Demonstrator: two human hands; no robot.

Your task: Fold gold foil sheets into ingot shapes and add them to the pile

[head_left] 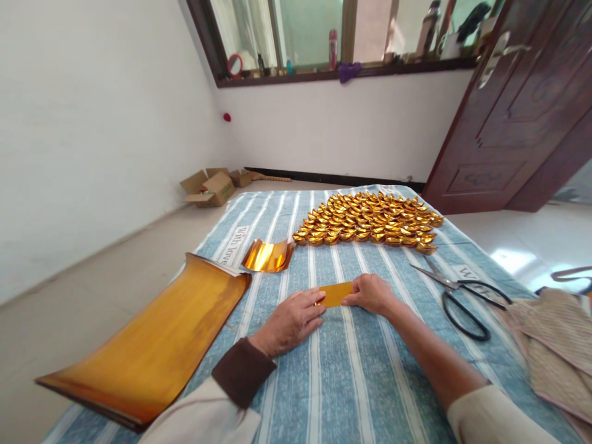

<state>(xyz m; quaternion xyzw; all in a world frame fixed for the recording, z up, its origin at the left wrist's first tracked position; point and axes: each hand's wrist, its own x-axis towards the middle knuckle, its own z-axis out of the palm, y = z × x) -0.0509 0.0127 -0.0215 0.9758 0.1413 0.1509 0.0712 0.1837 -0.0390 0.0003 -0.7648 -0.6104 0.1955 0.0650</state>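
Observation:
A small folded sheet of gold paper [336,293] lies flat on the blue striped cloth [351,370]. My left hand [291,320] presses its left end with the fingertips. My right hand [372,292] holds down its right end. Beyond the hands, a big patch of several folded gold paper ingots [370,223] covers the far part of the cloth. A curled stack of small gold sheets [268,255] rests to the left of them.
A large stack of gold paper sheets [152,345] overhangs the cloth's left edge. Black-handled scissors [462,296] lie to the right, beside beige knitted fabric [550,345]. Cardboard boxes [210,188] sit on the floor by the wall. A dark wooden door [518,123] stands open at right.

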